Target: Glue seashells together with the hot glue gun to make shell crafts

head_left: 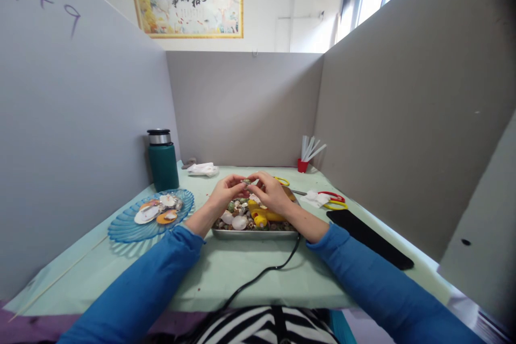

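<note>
My left hand [224, 192] and my right hand [272, 192] meet above a metal tray [253, 235]. Between their fingertips they pinch a small greenish shell [246, 181], partly covered by the fingers. Pebbles and several shells fill the tray, among them a white shell [239, 222] near its front edge. A yellow hot glue gun [260, 219] lies in the tray under my right hand, and part of it is hidden. Its black cord [258, 278] appears to run over the tray's front edge toward me.
At left, a blue scalloped plate [124, 228] holds several shells, with a green bottle [163, 164] behind it. Scissors [336, 201], white tissue [316, 199] and a black strip [368, 239] lie at right. A red cup [302, 165] holds white sticks [309, 148]. Partitions enclose the table.
</note>
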{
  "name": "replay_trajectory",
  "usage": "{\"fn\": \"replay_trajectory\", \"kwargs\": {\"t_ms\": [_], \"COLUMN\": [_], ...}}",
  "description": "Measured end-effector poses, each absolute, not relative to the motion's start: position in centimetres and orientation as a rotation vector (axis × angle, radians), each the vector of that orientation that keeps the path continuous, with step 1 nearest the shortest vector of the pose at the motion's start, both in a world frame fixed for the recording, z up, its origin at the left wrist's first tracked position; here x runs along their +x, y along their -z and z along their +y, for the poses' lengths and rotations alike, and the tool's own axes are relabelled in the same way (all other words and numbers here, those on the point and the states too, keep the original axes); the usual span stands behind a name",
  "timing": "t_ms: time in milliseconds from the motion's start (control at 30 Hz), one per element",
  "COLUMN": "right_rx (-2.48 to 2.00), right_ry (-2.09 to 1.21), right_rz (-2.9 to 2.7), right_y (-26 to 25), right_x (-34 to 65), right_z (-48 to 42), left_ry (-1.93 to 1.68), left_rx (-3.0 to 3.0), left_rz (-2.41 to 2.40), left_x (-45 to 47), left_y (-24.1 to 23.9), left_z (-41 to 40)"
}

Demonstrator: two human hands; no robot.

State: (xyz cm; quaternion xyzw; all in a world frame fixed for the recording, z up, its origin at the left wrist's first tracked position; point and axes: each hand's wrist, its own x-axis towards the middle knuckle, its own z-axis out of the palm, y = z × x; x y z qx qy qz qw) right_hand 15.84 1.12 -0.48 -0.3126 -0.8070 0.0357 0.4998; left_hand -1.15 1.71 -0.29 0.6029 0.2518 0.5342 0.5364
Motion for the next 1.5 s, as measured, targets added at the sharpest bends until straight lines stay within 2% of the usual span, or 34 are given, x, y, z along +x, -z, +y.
{"fn": "replay_trajectory", "kwargs": {"t_ms": [1500], "right_rx": [-0.837], "right_ry": [-0.068], "right_rz": [-1.873], "right_y": [0.5], "right_x": [15.9], "right_z": [1.5], "left_ry": [-1.121], "left_rx": [1.459], "left_rz": [0.636], "left_x": [-1.1], "left_y": [-0.4], "left_z": [0.8]}}
